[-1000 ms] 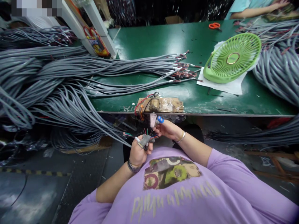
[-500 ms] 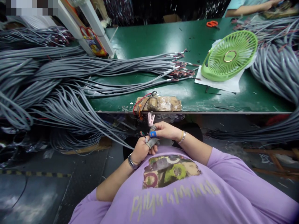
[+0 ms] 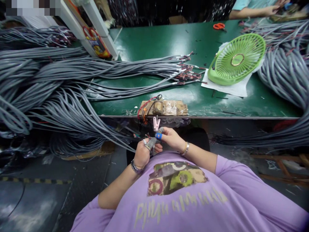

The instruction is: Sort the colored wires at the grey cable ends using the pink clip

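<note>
My left hand (image 3: 142, 155), with grey wrapping on its thumb, is closed around the end of a grey cable (image 3: 125, 146) that runs in from the left. Thin coloured wires (image 3: 148, 135) stick up by its fingertips. Beside it, my right hand (image 3: 172, 140) has blue and grey wraps on its digits. Thumb and finger are pinched together there, and whatever lies between them is too small to make out. Just above the right fingertips, a pink clothespin (image 3: 156, 124) hangs at the front of a wooden block (image 3: 172, 108) on the table edge.
Bundles of grey cables (image 3: 101, 69) cover the left of the green table (image 3: 154, 42). A green fan (image 3: 238, 59) stands on white paper (image 3: 225, 85) at right, before more coiled cable (image 3: 285, 74). Orange-handled scissors (image 3: 219, 26) lie behind. A co-worker's arm (image 3: 253, 13) is at the back right.
My left hand has shifted slightly left, and the gap between my hands has widened. Coloured wires show more clearly by the left fingers. The co-worker's hand has moved a little left.
</note>
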A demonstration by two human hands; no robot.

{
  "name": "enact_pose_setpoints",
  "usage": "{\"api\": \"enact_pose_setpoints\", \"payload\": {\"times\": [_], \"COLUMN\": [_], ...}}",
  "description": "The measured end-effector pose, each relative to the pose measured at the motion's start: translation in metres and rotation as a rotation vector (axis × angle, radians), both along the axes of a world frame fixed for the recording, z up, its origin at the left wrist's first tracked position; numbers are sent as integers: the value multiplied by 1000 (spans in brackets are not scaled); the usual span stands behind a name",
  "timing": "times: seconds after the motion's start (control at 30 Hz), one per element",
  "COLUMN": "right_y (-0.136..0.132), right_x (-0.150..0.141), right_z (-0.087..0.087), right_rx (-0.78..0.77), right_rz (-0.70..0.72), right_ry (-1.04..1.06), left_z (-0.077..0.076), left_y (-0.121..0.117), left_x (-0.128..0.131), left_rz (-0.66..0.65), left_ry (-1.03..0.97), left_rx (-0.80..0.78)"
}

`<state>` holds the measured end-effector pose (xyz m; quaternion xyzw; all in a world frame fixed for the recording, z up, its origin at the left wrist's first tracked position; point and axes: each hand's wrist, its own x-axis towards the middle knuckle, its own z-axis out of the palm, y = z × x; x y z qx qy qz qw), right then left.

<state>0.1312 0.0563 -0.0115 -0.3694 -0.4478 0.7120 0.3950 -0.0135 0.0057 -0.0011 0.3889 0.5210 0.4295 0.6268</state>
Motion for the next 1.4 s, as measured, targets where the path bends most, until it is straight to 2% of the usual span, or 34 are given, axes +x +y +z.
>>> {"api": "enact_pose_setpoints", "payload": {"times": [0.1,0.17,0.4,0.57,0.7,0.9,1.13,1.27,1.4], "right_y": [1,2,6,4,2,1,6,12,10], "right_x": [0,0,-2,0,2,4,15,23,20], "right_z": [5,9,8,5,6,10,11,8,14], "right_rx": [-19,-34,-131,-123,-113,-112,-142,-221,-201], "right_rz": [91,124,66,64,81,127,291,229,219], "right_ry": [-35,-69,-15,25,26,13,43,152,109], "left_z": [2,2,-4,-8,-10,-7,-2,-1,-1], "left_y": [-2,-5,-7,-5,-7,-7,-8,-9,-9], "left_x": [-5,-5,1,2,1,1,0,0,1], "left_rz": [-172,-188,118,232,255,296,292,287,274], "left_ry": [119,137,-106,-169,-169,-175,-110,-75,-31], "left_rx": [38,46,23,37,82,57,108,125,128]}}
